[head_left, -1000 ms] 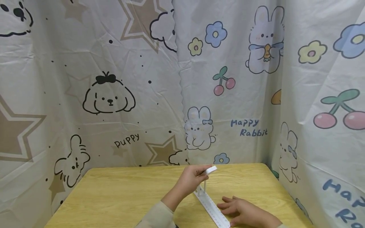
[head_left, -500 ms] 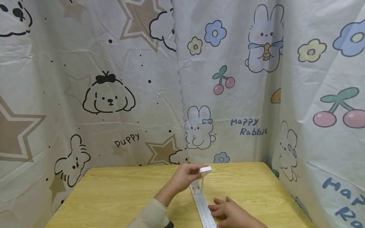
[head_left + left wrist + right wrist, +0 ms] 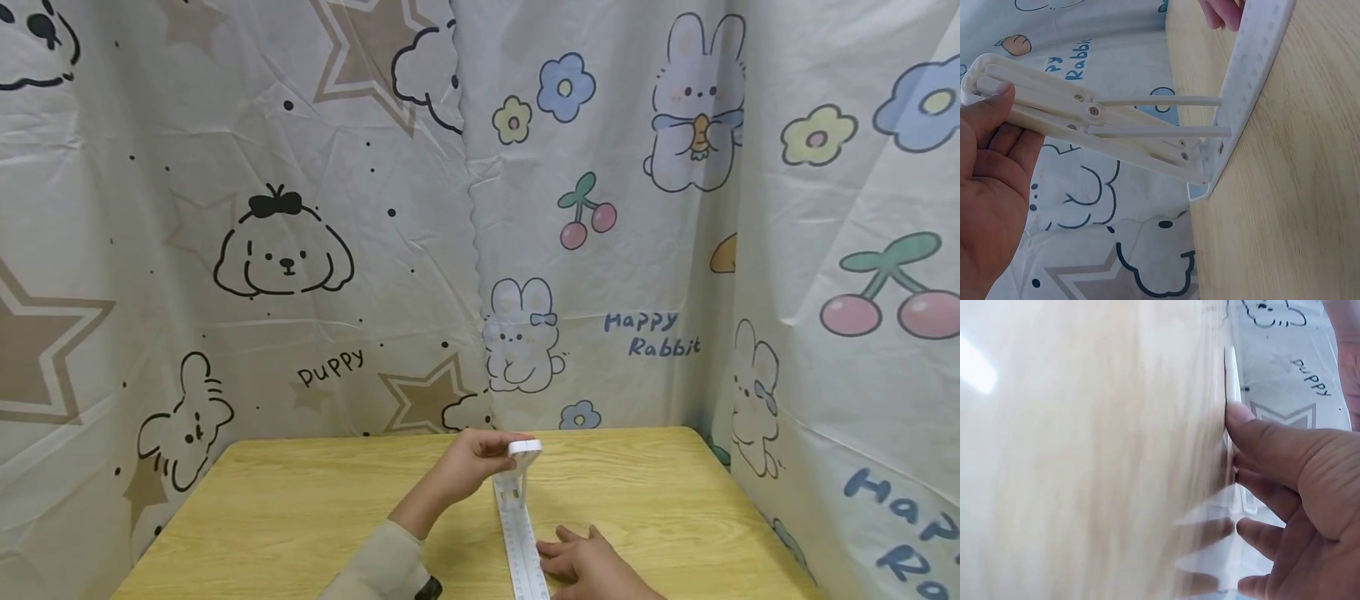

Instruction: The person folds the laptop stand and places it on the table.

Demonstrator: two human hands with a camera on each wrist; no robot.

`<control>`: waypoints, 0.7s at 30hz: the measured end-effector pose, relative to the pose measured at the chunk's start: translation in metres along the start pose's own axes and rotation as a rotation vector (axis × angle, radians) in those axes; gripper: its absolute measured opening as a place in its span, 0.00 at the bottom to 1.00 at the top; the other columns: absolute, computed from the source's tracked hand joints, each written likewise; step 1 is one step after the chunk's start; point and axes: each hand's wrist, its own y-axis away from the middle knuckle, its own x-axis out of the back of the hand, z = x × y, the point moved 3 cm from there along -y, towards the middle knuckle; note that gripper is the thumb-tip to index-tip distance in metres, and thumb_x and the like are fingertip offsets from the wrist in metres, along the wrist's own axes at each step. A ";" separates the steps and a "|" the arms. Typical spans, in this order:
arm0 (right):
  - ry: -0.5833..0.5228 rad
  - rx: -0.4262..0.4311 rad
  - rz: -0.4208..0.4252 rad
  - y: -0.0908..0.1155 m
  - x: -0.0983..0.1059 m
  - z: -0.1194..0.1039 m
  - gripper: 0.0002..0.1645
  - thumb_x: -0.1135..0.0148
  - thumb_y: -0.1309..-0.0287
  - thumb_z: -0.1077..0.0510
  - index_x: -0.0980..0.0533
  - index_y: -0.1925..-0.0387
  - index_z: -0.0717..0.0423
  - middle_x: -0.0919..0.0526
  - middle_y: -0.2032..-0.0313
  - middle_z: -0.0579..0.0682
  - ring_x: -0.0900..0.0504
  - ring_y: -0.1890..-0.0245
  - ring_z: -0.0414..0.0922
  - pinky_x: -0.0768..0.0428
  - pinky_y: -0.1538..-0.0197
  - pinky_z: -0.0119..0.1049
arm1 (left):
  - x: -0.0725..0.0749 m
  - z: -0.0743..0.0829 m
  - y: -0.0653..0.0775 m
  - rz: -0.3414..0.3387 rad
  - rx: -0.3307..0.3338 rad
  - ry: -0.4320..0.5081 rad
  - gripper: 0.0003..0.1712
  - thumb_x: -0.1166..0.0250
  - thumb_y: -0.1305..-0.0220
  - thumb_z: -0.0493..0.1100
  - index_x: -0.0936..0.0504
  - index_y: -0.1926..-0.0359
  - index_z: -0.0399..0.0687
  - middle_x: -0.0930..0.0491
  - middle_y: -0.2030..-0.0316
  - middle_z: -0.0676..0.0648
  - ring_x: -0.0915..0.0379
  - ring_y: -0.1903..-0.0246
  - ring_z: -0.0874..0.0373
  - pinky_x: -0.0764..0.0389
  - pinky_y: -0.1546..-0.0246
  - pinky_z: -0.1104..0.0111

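A white plastic folding stand (image 3: 516, 529) lies with its long perforated base strip on the table, running away from me. Its hinged arm (image 3: 1129, 140) is raised at an angle from the far end, and two thin rods (image 3: 1160, 100) link it to the base. My left hand (image 3: 467, 467) grips the arm's free upper end, thumb on one face and fingers beneath. My right hand (image 3: 588, 567) rests beside the strip's right edge with fingers spread. In the right wrist view its thumb (image 3: 1241, 415) touches the strip's edge (image 3: 1230, 375), and the other fingertips meet the tabletop.
The light wood-grain table (image 3: 315, 508) spreads around the stand. Behind and to the right hangs a pale curtain (image 3: 420, 250) printed with puppies, rabbits, stars and flowers, close to the table's far edge.
Both hands and the stand have shifted left. The base strip has turned from a slant to pointing nearly straight away from me. The left hand keeps its grip on the raised arm.
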 end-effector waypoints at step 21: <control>-0.049 -0.025 0.008 -0.009 -0.006 -0.009 0.29 0.21 0.52 0.51 0.15 0.45 0.50 0.22 0.34 0.57 0.39 0.28 0.72 0.56 0.35 0.83 | 0.006 -0.006 0.007 0.036 -0.007 0.086 0.19 0.37 0.31 0.29 0.15 0.43 0.45 0.14 0.47 0.43 0.18 0.46 0.46 0.16 0.50 0.69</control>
